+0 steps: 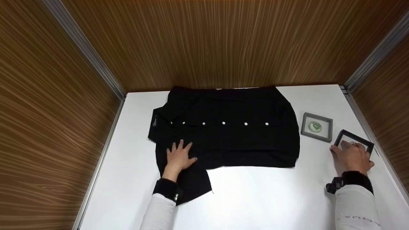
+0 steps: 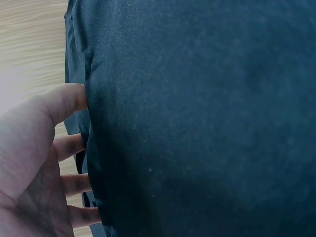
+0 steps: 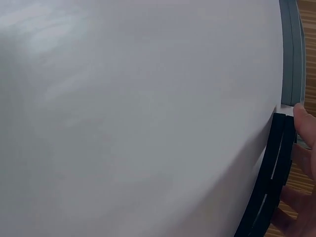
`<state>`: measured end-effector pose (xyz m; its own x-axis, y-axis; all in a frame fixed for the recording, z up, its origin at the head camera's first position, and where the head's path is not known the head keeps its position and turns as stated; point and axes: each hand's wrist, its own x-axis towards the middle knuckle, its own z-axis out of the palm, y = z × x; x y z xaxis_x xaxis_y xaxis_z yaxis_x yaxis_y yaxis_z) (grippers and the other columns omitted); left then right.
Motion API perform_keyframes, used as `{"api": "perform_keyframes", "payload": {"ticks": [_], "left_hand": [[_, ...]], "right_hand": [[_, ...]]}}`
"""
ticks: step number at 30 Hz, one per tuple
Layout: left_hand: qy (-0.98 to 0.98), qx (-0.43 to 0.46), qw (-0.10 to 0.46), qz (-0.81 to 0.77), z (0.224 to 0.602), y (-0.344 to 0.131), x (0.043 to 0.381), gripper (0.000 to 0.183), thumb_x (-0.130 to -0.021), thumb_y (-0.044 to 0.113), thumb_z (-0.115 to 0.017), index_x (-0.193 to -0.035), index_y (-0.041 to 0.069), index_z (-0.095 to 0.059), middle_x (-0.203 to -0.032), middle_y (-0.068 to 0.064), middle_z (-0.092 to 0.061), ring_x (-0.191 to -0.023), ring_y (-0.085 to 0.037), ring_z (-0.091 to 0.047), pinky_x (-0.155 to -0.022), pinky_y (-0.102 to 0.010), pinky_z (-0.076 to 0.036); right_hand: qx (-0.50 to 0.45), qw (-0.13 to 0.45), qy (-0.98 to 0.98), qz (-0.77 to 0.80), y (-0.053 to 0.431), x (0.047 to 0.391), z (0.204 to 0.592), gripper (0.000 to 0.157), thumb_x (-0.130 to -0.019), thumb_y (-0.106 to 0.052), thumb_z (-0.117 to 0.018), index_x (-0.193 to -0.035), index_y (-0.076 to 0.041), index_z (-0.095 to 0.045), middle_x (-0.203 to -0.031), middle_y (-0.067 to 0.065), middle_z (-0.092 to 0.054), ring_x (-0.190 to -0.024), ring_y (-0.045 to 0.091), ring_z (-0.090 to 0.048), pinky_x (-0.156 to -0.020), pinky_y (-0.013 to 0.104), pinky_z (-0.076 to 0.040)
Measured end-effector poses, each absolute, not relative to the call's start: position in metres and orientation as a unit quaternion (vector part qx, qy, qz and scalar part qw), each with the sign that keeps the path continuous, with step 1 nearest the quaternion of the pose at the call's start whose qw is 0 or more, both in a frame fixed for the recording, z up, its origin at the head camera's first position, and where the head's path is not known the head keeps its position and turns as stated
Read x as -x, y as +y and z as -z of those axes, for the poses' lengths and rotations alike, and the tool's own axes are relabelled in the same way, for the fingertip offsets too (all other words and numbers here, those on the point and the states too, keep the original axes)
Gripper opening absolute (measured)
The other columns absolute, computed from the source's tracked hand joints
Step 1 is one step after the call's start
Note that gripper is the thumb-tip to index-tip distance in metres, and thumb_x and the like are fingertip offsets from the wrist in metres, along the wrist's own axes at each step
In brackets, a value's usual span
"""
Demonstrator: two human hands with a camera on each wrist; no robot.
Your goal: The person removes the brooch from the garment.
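Note:
A black button-up shirt (image 1: 223, 140) lies spread sideways on the white table, its collar to the left and white buttons along its middle. Fingers apart, my left hand (image 1: 179, 158) rests on the fabric below the collar; one sleeve (image 1: 195, 187) extends beneath that wrist. In the left wrist view, the thumb and fingers touch the dark shirt cloth (image 2: 197, 118). On the far right, my right hand (image 1: 354, 158) reaches over a black square display frame (image 1: 359, 138), touching it with bent, spread fingers. The hand covers much of the frame, so its contents are mostly hidden.
Beside the black frame lies a grey square frame (image 1: 329, 131) holding a round green-and-white piece (image 1: 315, 126). Wood-patterned panels (image 1: 223, 44) enclose the white table (image 1: 255, 198) at the back and both sides. Metal rails (image 1: 99, 68) run along the corners.

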<state>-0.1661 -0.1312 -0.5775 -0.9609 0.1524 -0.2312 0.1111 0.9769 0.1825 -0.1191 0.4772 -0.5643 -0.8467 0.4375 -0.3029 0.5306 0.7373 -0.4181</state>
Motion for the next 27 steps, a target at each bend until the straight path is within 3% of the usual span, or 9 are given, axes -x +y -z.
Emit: {"api": "perform_keyframes", "payload": {"ticks": [7, 13, 21, 27], "left_hand": [[0.987, -0.065, 0.124, -0.080, 0.578, -0.131, 0.167, 0.072, -0.088, 0.054, -0.065, -0.149, 0.022, -0.045, -0.155, -0.018, -0.031, -0.139, -0.047, -0.027, -0.107, -0.066, -0.026], [0.987, -0.068, 0.125, -0.078, 0.579, -0.130, 0.168, 0.072, -0.088, 0.054, -0.065, -0.149, 0.022, -0.045, -0.155, -0.018, -0.032, -0.139, -0.047, -0.028, -0.107, -0.066, -0.026], [0.986, -0.068, 0.116, -0.104, 0.578, -0.133, 0.169, 0.073, -0.088, 0.056, -0.065, -0.148, 0.019, -0.047, -0.153, -0.019, -0.035, -0.137, -0.046, -0.031, -0.107, -0.066, -0.026], [0.987, -0.079, 0.059, -0.127, 0.574, -0.137, 0.173, 0.068, -0.091, 0.056, -0.062, -0.144, 0.015, -0.051, -0.148, -0.018, -0.043, -0.134, -0.041, -0.039, -0.107, -0.063, -0.029]], "right_hand": [[-0.261, 0.082, 0.926, 0.259, 0.477, 0.121, 0.565, 0.087, -0.093, -0.063, -0.049, -0.154, -0.005, -0.024, -0.153, 0.038, 0.002, -0.134, 0.065, -0.006, -0.096, 0.080, -0.014], [-0.252, 0.094, 0.930, 0.251, 0.479, 0.122, 0.570, 0.085, -0.096, -0.064, -0.042, -0.155, -0.008, -0.019, -0.154, 0.036, 0.002, -0.132, 0.066, -0.007, -0.097, 0.080, -0.013], [-0.216, 0.067, 0.943, 0.245, 0.472, 0.118, 0.571, 0.081, -0.100, -0.061, -0.029, -0.156, -0.004, -0.013, -0.154, 0.036, 0.010, -0.136, 0.063, 0.004, -0.101, 0.079, 0.002], [-0.162, 0.046, 0.956, 0.242, 0.457, 0.130, 0.557, 0.078, -0.101, -0.058, -0.028, -0.155, -0.003, -0.015, -0.154, 0.036, 0.006, -0.136, 0.063, 0.000, -0.103, 0.076, -0.005]]}}
